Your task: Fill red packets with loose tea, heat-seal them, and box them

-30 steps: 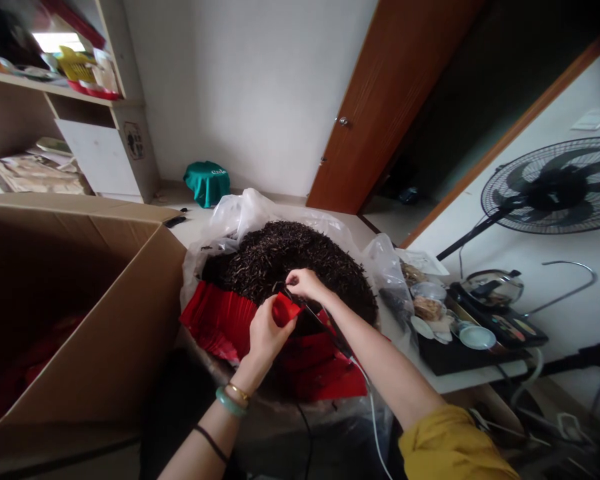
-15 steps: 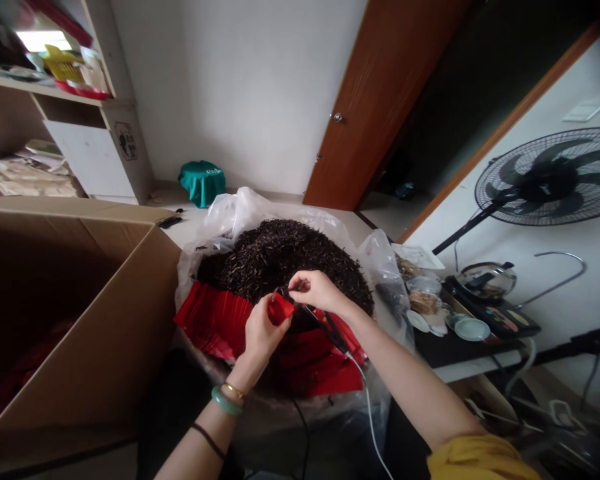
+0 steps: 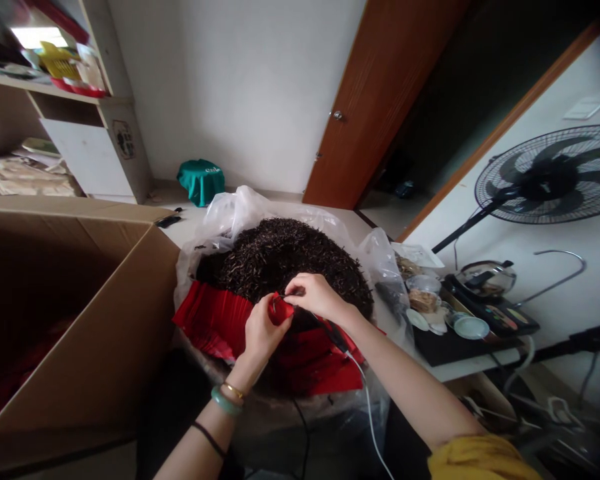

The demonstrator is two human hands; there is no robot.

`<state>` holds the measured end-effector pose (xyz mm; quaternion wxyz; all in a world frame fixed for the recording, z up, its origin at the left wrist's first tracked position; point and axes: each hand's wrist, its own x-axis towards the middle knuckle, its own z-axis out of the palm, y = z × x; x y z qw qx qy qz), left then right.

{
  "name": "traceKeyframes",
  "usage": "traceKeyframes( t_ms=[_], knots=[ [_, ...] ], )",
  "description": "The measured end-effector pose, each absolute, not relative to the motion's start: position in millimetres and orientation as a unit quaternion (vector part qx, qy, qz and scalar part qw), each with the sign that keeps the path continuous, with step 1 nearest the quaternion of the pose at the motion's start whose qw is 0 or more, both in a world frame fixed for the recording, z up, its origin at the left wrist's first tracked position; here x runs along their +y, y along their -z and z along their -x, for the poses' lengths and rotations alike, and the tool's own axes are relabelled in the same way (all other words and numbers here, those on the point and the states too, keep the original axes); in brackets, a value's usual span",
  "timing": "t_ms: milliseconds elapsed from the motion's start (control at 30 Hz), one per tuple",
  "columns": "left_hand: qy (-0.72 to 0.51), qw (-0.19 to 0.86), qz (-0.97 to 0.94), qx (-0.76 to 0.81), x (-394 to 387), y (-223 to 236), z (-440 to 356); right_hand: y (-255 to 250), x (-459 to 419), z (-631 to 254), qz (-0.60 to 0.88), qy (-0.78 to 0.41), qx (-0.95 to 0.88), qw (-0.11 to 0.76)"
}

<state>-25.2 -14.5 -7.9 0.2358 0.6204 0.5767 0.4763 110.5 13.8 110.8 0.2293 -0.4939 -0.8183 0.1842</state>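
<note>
Just below the frame's centre, a small open red pouch (image 3: 282,309) is clamped between thumb and fingers of the left hand (image 3: 263,330). At its mouth the right hand (image 3: 313,293) is held, fingers bunched; whether anything is gripped cannot be told. Beside the right wrist, a slim black device (image 3: 339,339) is partly hidden. At centre, dark dried leaves (image 3: 290,243) are heaped in a translucent plastic bag (image 3: 244,208), bordered below by flat red packets (image 3: 213,317).

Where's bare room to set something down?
The black mat has a bare strip before the pale round pieces; some floor shows between cardboard box and plastic sheeting. Crowded: around left hand and right hand, among red packets and dark pile.
</note>
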Motion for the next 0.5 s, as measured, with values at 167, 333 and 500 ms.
traceKeyframes(
  t_ms=[167,333,500],
  knots=[
    [-0.48,0.228,-0.627,0.57,-14.1,9.4,24.8,-109.5,15.1,-113.6,0.503,-0.196,-0.81,0.229],
    [-0.474,0.233,-0.632,0.567,-13.0,11.1,25.7,-105.5,15.7,-113.3,0.493,-0.212,-0.805,0.254],
    [-0.477,0.231,-0.631,0.566,-12.6,11.5,25.5,-102.6,17.1,-112.5,0.481,-0.204,-0.801,0.291]
  ],
)
